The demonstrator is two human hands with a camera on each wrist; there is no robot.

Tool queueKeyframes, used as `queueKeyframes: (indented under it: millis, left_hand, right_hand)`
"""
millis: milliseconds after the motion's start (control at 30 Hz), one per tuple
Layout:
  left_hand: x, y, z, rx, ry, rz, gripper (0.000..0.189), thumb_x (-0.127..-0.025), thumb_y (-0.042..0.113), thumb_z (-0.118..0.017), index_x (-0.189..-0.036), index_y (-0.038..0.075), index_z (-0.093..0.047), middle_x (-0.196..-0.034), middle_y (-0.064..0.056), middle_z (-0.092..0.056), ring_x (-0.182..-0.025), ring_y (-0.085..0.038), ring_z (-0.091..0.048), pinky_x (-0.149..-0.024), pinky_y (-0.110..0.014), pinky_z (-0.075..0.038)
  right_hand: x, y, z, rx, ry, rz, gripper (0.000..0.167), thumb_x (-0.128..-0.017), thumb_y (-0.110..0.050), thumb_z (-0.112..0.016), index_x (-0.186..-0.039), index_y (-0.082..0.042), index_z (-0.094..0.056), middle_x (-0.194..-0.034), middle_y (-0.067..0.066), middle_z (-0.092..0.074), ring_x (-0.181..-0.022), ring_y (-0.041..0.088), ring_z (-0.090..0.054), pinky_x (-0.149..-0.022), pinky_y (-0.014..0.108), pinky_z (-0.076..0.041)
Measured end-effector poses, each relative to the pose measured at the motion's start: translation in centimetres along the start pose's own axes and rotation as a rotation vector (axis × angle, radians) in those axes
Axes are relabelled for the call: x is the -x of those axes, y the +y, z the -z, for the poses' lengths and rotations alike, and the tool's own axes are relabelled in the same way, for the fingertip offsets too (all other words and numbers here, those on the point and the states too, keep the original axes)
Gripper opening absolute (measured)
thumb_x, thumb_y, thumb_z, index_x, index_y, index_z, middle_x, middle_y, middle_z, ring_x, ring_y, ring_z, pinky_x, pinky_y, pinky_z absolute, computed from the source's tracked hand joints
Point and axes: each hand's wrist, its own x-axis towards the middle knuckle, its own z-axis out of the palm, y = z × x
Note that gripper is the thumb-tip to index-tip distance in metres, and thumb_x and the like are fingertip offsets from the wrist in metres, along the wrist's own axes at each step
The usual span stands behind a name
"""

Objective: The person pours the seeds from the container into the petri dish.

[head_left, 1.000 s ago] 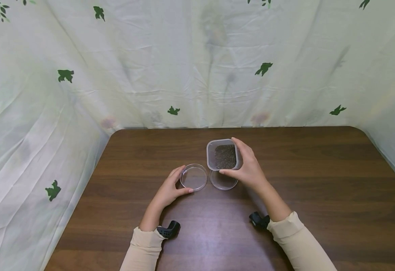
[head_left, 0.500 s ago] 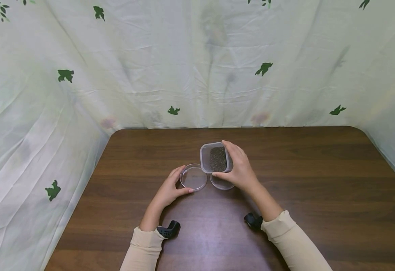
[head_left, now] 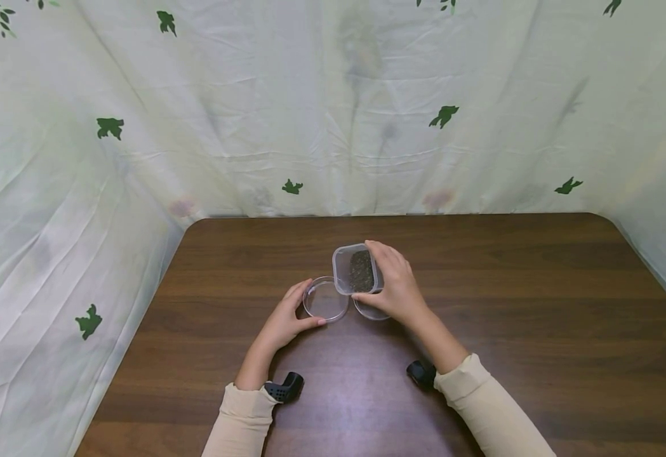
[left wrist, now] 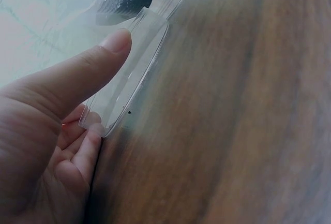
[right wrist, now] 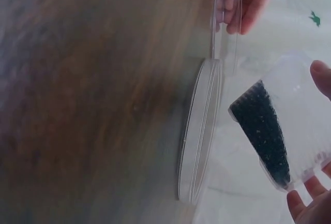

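With the left hand (head_left: 283, 325) gripping the left dish (head_left: 327, 303), the right hand (head_left: 398, 285) holds a tilted tub (head_left: 341, 270) of dark grains (head_left: 361, 271) raised over the far side of the right dish (head_left: 372, 311), apparently lining up a pour needing more leftward tipping.

From above the near side, the head view is looking forward and down, standing back enough to be taking in the table (head_left: 538, 317) and far curtain (head_left: 253, 95). The left wrist camera (head_left: 286, 388) is peering low and close past the left hand (head_left: 280, 325), its picture lying sideways with the table on its right. The right wrist camera (head_left: 421, 375) is also facing far, low and close, turned oppositely, the table filling its left. Both wrist views are sharing the left dish (head_left: 326, 303), right dish (head_left: 372, 311), container (head_left: 341, 269) and left hand.
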Motion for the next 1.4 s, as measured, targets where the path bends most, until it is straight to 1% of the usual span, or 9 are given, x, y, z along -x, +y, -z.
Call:
queueKeyframes:
  millis: [233, 567, 800, 1400]
  left_hand:
    - [0.02, 0.02, 0.01, 0.0, 0.002, 0.004, 0.087, -0.066, 0.027, -0.08, -0.136, 0.0, -0.035, -0.136, -0.017, -0.035, -0.125, -0.027, -0.033, -0.102, -0.043, -0.025]
    - [-0.02, 0.02, -0.02, 0.0, 0.0, 0.009, 0.088, -0.066, 0.028, -0.079, -0.136, 0.0, -0.034, -0.136, -0.017, -0.035, -0.125, -0.027, -0.033, -0.101, -0.043, -0.025]
    - [-0.02, 0.05, -0.01, 0.004, 0.002, 0.005, 0.088, -0.066, 0.027, -0.08, -0.136, 0.0, -0.035, -0.136, -0.017, -0.035, -0.125, -0.027, -0.033, -0.101, -0.043, -0.025]
    - [-0.02, 0.14, 0.06, -0.005, -0.001, 0.003, 0.088, -0.067, 0.028, -0.079, -0.136, -0.001, -0.034, -0.136, -0.018, -0.035, -0.124, -0.029, -0.033, -0.101, -0.045, -0.026]
  right_hand:
    - [0.04, -0.01, -0.43, 0.032, -0.003, 0.014, 0.098, -0.054, -0.032, -0.086, -0.136, -0.01, -0.036, -0.131, 0.011, -0.042, -0.12, 0.029, -0.035, -0.095, 0.05, -0.027]
    - [-0.14, -0.11, -0.61, 0.096, -0.014, 0.048, 0.098, -0.055, -0.033, -0.085, -0.136, -0.009, -0.035, -0.131, 0.011, -0.041, -0.12, 0.029, -0.034, -0.095, 0.05, -0.028]
    - [-0.34, -0.26, -0.76, 0.143, -0.027, 0.075, 0.099, -0.055, -0.033, -0.085, -0.137, -0.009, -0.035, -0.132, 0.011, -0.04, -0.12, 0.029, -0.034, -0.095, 0.048, -0.028]
    - [-0.56, -0.63, -0.96, 0.209, 0.002, 0.149, 0.098, -0.054, -0.031, -0.086, -0.136, -0.008, -0.037, -0.133, 0.011, -0.04, -0.122, 0.031, -0.033, -0.096, 0.049, -0.028]
